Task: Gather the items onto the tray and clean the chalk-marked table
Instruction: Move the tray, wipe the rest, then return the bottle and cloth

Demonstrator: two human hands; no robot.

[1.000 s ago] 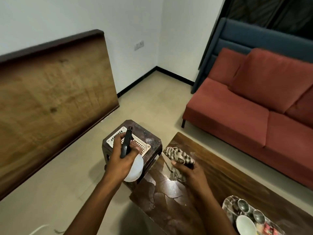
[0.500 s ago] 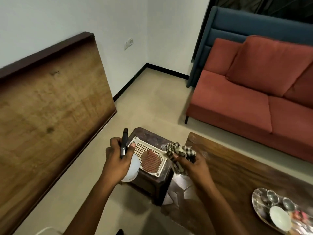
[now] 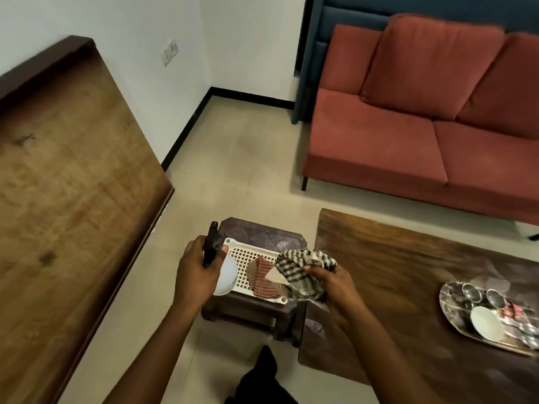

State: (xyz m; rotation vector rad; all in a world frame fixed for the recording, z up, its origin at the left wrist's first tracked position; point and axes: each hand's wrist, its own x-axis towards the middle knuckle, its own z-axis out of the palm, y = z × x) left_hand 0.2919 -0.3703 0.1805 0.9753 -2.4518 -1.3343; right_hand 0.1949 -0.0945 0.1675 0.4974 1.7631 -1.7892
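Note:
My left hand (image 3: 196, 272) grips a white spray bottle (image 3: 226, 276) by its black trigger head, at the left end of a white perforated tray (image 3: 248, 255). That tray sits on a small dark stool (image 3: 262, 233) and holds a reddish checked cloth (image 3: 261, 277). Over the tray's right end, my right hand (image 3: 329, 282) holds a bunched black-and-white checked cloth (image 3: 303, 265). The dark wooden table (image 3: 393, 258) lies to the right, with pale smears near its left edge. A shiny steel tray (image 3: 449, 310) on it carries two small steel cups, a white bowl and some packets.
A red sofa (image 3: 408, 135) stands behind the table, with a blue panel behind it. A large wooden board (image 3: 73, 185) leans against the left wall. Tiled floor runs between the stool, board and sofa. A dark trouser leg (image 3: 262, 377) shows at the bottom.
The view has swung left and down. My right hand has carried the checked cloth off the table's corner to above the white tray. The left hand still holds the bottle.

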